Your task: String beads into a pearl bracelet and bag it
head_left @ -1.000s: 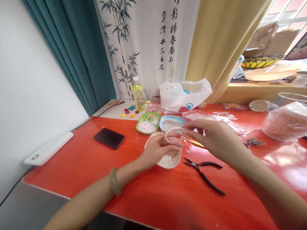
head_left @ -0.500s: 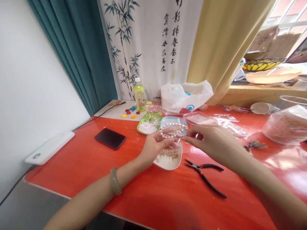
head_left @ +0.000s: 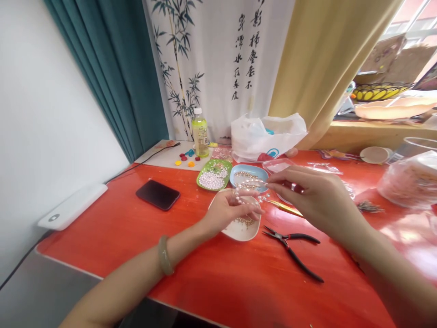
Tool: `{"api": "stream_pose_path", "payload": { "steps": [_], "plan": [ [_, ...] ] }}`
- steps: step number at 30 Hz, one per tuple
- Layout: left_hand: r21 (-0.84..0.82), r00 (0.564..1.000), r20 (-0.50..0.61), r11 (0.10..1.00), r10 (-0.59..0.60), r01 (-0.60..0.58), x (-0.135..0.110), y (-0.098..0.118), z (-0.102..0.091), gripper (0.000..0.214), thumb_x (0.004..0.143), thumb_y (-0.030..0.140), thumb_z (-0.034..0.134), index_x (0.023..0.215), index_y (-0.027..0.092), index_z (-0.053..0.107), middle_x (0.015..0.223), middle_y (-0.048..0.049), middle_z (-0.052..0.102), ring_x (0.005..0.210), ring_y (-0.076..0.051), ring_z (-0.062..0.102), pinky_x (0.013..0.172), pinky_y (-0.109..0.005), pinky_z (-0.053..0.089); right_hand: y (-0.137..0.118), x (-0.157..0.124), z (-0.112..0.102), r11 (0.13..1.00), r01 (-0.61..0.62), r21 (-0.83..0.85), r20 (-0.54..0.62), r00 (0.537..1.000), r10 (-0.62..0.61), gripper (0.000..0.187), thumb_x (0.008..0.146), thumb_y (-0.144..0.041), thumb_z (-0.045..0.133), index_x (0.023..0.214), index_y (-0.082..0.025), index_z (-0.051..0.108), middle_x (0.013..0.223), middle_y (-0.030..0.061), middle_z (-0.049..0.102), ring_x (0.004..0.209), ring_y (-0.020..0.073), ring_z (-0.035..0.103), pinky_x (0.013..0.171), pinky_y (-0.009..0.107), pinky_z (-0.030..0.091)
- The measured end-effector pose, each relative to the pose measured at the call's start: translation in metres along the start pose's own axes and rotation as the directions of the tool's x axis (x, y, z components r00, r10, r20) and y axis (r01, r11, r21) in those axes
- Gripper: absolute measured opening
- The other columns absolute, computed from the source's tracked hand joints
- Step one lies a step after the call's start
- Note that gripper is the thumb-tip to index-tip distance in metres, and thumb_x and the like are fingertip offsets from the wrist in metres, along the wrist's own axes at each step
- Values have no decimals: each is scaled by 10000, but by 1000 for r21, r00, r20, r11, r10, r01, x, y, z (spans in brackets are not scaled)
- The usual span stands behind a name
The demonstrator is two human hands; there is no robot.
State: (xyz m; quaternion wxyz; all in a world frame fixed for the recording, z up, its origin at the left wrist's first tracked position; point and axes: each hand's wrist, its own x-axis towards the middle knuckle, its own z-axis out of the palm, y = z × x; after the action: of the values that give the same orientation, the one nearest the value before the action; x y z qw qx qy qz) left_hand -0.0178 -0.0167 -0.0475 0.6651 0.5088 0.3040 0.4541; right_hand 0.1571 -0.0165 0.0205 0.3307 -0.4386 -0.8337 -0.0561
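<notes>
A string of white pearl-like beads (head_left: 241, 199) loops over the fingers of my left hand (head_left: 227, 209), which holds it above a white dish (head_left: 241, 233) of small gold beads. My right hand (head_left: 309, 189) pinches the strand's far end between thumb and fingertips, up and to the right. Behind the strand sits a blue dish (head_left: 235, 175) with a beaded chain in it. A green dish (head_left: 201, 182) of white beads stands to its left. Yellow tweezers (head_left: 285, 208) lie beneath my right hand, and black-handled pliers (head_left: 287, 241) rest on the red table nearer me.
A black phone (head_left: 158, 194) lies at left, near a white power strip (head_left: 73, 207). At the back stand a drink bottle (head_left: 200, 134) and a white plastic bag (head_left: 266, 139). A wrapped tub (head_left: 408, 180) is at the right.
My right hand has risen slightly and drawn one end of the bead strand away from my left hand. The yellow tweezers now show on the table below it.
</notes>
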Motion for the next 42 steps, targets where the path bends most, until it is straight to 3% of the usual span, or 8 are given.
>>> {"api": "stream_pose_path", "payload": {
  "steps": [4,14,20,25,30,35,39,42],
  "plan": [
    [5,999,43,1000,-9,9,-1,-3,1,418,611,260,704,982,107,588,724,-83,682,630,-171,636,676,-328,474,-4,-1,2,998,24,58,-2,1000,-24,109,761,-207,560,731,-187,663,671,13,672,503,109,529,480,240,399],
    [75,996,72,996,45,-51,-2,-9,1,384,651,221,675,1018,141,594,720,-59,678,725,-183,639,726,-330,468,-6,-1,-2,994,-100,39,94,991,96,71,729,-218,596,707,-220,664,558,-37,641,435,92,492,423,222,352],
    [42,995,39,995,91,-93,-1,-4,1,364,652,207,673,1000,131,598,751,-66,677,647,-149,625,728,-339,479,0,1,-7,1000,-17,18,119,993,15,119,774,-271,552,739,-219,653,701,-5,662,559,119,545,506,241,393],
    [76,995,36,993,93,-95,-3,0,2,370,640,216,682,995,146,604,740,-58,675,691,-165,629,736,-333,478,4,2,-7,998,-59,18,104,993,57,159,797,-309,526,853,-219,644,811,21,667,543,120,540,530,266,415],
    [68,994,59,993,92,-96,-4,3,3,369,657,219,665,1016,158,601,788,-68,677,779,-189,631,744,-327,476,10,3,-2,991,-134,11,71,989,133,249,785,-358,529,971,-220,617,915,65,642,682,177,582,553,297,440],
    [57,994,69,995,80,-84,-3,4,1,446,632,278,694,1045,157,578,861,-95,681,827,-213,627,756,-340,470,7,4,-7,977,-161,138,172,976,137,143,785,-271,529,723,-212,643,691,3,660,563,127,566,519,257,425],
    [37,987,39,987,157,-158,-1,4,-3,462,717,402,594,1118,181,535,1092,-114,612,1043,-219,543,886,-339,401,4,3,-9,965,-186,187,137,977,162,145,780,-278,535,706,-209,639,643,-9,650,529,116,551,489,246,409],
    [4,983,19,983,182,-182,1,4,-5,456,690,344,641,1107,190,541,1149,-107,580,1095,-221,506,918,-348,378,3,3,-9,963,-177,203,144,978,149,152,781,-284,531,708,-209,642,637,-10,647,522,116,547,481,245,404]
  ]
}}
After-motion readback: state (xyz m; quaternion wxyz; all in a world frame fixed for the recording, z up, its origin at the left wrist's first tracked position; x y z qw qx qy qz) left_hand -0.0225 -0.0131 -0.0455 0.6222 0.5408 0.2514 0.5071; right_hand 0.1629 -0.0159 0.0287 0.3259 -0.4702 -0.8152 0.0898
